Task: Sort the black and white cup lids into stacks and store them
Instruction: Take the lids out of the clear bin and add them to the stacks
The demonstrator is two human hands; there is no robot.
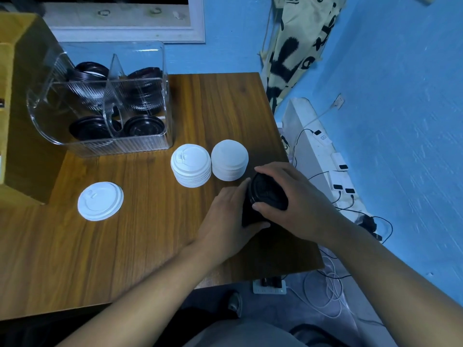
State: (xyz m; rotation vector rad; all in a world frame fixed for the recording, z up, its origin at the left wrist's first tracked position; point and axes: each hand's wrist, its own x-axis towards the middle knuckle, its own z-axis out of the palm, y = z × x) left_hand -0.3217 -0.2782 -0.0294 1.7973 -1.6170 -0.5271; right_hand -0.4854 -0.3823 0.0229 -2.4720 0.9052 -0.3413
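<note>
Counter [150,246] action: black stack [266,194] held at the right edge.
Round it curl left fingers [238,194] and right fingers [275,171]; bin [150,146] sits far left, past white stacks [191,166].

Worktop [150,234]: brown wood grain, smooth, low sheen. Storage box [140,146]: clear hard plastic, glossy, lower walls ribbed. Black lid stack [268,194] I hold: smooth plastic, dull gloss on the top lid. Taller white stack [191,169], plainer white stack [229,160] and single white lid [100,201]: matt, plastic by the look, moulded ridges. Wall [400,121]: blue paint, rough, grainy. Hanging cloth [295,46]: cream fabric, black print, soft folds.
</note>
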